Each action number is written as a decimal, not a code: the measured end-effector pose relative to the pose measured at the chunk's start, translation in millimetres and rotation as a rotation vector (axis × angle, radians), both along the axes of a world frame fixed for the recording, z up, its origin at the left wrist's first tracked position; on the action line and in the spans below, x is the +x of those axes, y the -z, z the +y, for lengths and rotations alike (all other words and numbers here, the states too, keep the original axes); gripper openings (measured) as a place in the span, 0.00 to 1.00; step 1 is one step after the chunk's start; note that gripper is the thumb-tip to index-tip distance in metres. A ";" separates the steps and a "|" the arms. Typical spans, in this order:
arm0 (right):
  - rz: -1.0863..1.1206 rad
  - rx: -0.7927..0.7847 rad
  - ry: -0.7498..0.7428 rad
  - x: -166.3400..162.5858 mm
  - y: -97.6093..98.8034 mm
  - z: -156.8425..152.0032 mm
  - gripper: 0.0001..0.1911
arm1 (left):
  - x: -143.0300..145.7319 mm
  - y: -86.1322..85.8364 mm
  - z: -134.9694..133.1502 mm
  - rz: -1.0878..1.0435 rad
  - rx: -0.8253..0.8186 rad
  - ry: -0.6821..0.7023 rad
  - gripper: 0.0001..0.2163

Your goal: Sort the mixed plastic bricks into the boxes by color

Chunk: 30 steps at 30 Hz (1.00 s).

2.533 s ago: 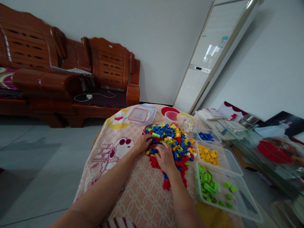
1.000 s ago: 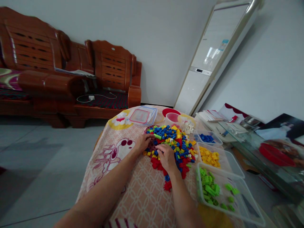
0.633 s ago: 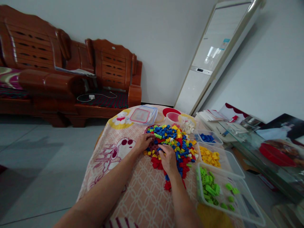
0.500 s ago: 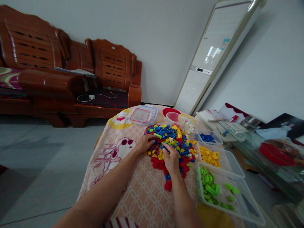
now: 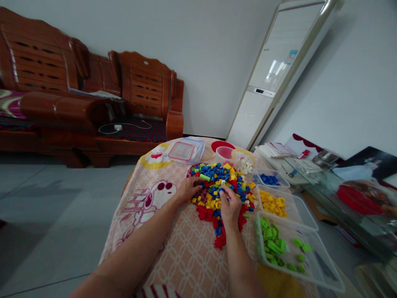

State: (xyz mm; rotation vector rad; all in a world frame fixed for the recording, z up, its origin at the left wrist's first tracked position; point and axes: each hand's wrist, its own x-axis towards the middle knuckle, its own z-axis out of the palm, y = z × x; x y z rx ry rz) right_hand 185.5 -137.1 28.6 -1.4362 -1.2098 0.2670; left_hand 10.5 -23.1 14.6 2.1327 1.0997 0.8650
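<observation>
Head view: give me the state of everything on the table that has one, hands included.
Brick pile: loose, mixed colours, spread out.
Left hand: fingers bent, at the pile's left side; grip unclear.
Right hand: thumb and forefinger close together over the pile; grip unclear.
Blue-brick box: open, partly filled.
Yellow-brick box: open, partly filled.
Green-brick box: open, partly filled.
Red-edged lid: flat, overlapping the blue-edged lid.
Round tub: upright.

A soft, matt cloth [image 5: 186, 248] is lying under a heap of plastic bricks [image 5: 214, 203] with a faint sheen, while the near-right tub [image 5: 288, 250] is showing smooth, see-through plastic. At far left the varnished wooden settee [image 5: 139, 89] is gleaming. At far right the tall cabinet [image 5: 266, 74] is throwing back light from a glossy white front, and the wall [image 5: 201, 62] is looking matt.
</observation>
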 end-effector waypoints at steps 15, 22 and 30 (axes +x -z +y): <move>0.434 0.150 0.432 110.0 -40.1 59.8 0.39 | -0.7 -1.9 -1.2 -0.064 -0.032 0.006 0.16; -0.030 -0.015 0.155 27.6 -5.5 16.5 0.21 | -2.1 -2.4 -2.1 -0.101 -0.073 0.043 0.17; -0.361 0.072 -0.119 -2.8 2.0 10.3 0.18 | -0.8 -11.0 -9.8 -0.201 -0.163 0.169 0.19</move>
